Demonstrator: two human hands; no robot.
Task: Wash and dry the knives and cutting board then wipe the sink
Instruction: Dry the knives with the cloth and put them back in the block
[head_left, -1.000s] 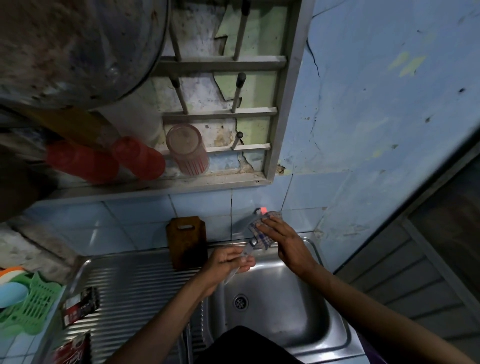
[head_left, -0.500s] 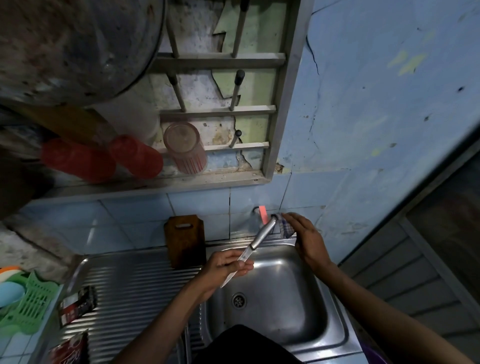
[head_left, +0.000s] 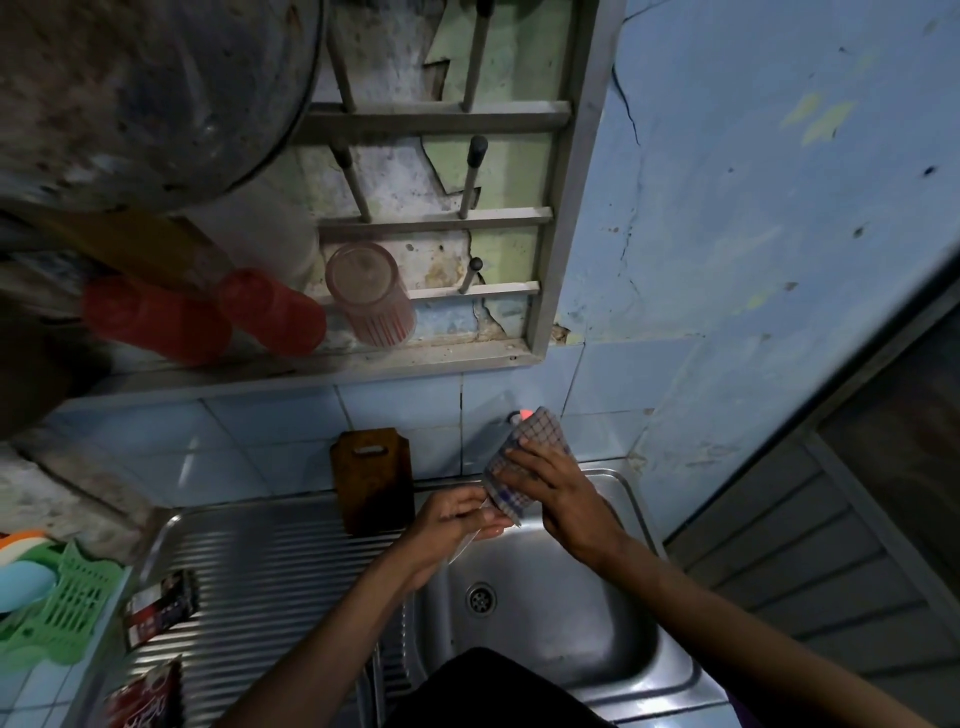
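— While the left hand (head_left: 451, 521) grips a slim steel knife (head_left: 464, 546) over the steel sink (head_left: 641, 525), is drying underway?
— Seemingly: the right hand (head_left: 551, 486) presses a checked cloth (head_left: 511, 467) around it. The brown wooden cutting board (head_left: 372, 480) leans behind; the sink looks unwiped.

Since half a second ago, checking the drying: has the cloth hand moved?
Yes. The right hand brought the checked cloth leftward from the sink's back corner, toward the cutting board, over the knife.
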